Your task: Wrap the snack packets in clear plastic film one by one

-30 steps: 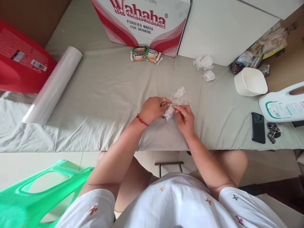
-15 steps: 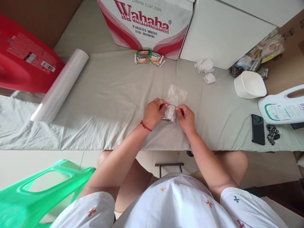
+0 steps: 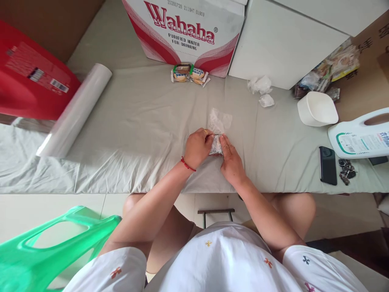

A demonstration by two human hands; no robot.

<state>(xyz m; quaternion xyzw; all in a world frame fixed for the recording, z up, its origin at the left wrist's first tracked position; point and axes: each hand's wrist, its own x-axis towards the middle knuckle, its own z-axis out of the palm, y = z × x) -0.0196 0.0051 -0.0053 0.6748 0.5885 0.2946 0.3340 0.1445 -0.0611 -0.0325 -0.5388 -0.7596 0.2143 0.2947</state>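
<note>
A small bundle in clear plastic film (image 3: 216, 145) lies between my hands near the bed-like surface's front edge. Reddish colour shows at its lower end; its contents I cannot make out. My left hand (image 3: 198, 147), with a ring and a red cord bracelet, pinches the bundle's upper left edge between thumb and forefinger. On the other side, my right hand (image 3: 232, 162) grips the bundle's right edge, its fingers straight and close together, the thumb hidden. A loose crumpled flap of film (image 3: 220, 121) spreads out beyond the fingertips.
Packaged snacks (image 3: 189, 74) lie against a Wahaha carton (image 3: 188, 36). To the left are a film roll (image 3: 75, 109) and red container (image 3: 33, 77). Crumpled film (image 3: 261, 85), a white bowl (image 3: 317, 109), white bottle (image 3: 358, 136), phone (image 3: 328, 165) and keys (image 3: 347, 171) are on the right.
My right hand has gone from pinching the film's upper right edge to lying with straighter fingers against the bundle's right side. The loose flap has shifted slightly left.
</note>
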